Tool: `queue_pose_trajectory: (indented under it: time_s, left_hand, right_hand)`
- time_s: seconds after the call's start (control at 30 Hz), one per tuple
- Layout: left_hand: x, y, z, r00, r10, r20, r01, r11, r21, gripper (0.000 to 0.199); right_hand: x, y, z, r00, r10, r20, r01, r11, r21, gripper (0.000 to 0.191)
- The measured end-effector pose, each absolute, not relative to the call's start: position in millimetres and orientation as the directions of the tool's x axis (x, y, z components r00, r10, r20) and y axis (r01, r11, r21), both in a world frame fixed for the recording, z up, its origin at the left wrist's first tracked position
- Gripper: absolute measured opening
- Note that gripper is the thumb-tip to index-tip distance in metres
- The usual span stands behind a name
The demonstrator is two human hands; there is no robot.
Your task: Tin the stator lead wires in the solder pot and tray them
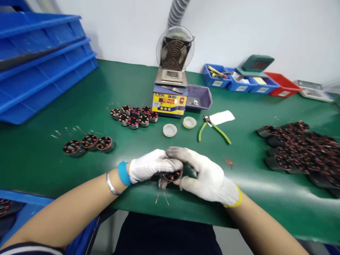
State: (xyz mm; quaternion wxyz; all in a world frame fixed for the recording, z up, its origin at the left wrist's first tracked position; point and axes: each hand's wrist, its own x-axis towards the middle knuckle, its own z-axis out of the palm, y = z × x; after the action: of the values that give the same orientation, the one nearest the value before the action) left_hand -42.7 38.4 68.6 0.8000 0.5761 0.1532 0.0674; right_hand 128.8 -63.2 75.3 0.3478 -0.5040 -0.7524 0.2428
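White-gloved hands (pixel 203 173) hold a wound ring (pixel 172 175) below a yellow-faced station (pixel 170 102) reading "426".

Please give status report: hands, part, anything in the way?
Both gloved hands, left and right, on one wound ring part. Two wire ends trailing toward table edge. Pliers lying beyond right hand, off the part.

one head-worn view looks forward and down over the green bench (pixel 239 159) from close above.
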Motion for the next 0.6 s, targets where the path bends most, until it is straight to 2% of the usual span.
queue_pose_trajectory:
  time_s: [0.1,0.17,0.27,0.37,0.47,0.53,0.6]
  left_hand:
    - [-46.1,35.7,72.3,0.936,0.272,-0.222,0.129,0.321,0.938,0.057]
    - [-46.9,33.7,75.3,0.935,0.261,-0.239,0.168,0.266,0.949,0.066]
    - [-44.1,31.8,80.5,0.931,0.323,-0.172,0.136,0.13,0.982,0.07]
    - [-39.6,29.5,86.7,0.901,0.411,-0.143,0.148,0.02,0.989,0.066]
    - [-41.1,27.4,93.3,0.826,0.447,-0.343,0.364,0.041,0.931,0.047]
    - [-47.7,30.7,98.3,0.753,0.426,-0.502,0.514,0.095,0.852,0.028]
    - [-57.2,40.4,103.6,0.715,0.429,-0.552,0.56,0.12,0.819,0.027]
  right_hand:
    - [125.1,-64.7,69.8,-0.159,0.9,0.406,0.614,0.412,-0.673,0.043]
    - [123.9,-65.1,69.8,-0.152,0.879,0.452,0.65,0.433,-0.625,0.045]
    - [122.2,-63.9,70.9,-0.253,0.872,0.418,0.682,0.467,-0.563,0.052]
    - [123.2,-61.4,70.5,-0.289,0.864,0.412,0.67,0.49,-0.557,0.048]
    - [128.6,-59.9,69.5,-0.157,0.856,0.493,0.668,0.46,-0.585,0.047]
    - [133.4,-60.3,70.0,-0.057,0.887,0.457,0.684,0.369,-0.63,0.049]
    - [137.7,-61.1,71.1,0.002,0.918,0.398,0.695,0.285,-0.66,0.051]
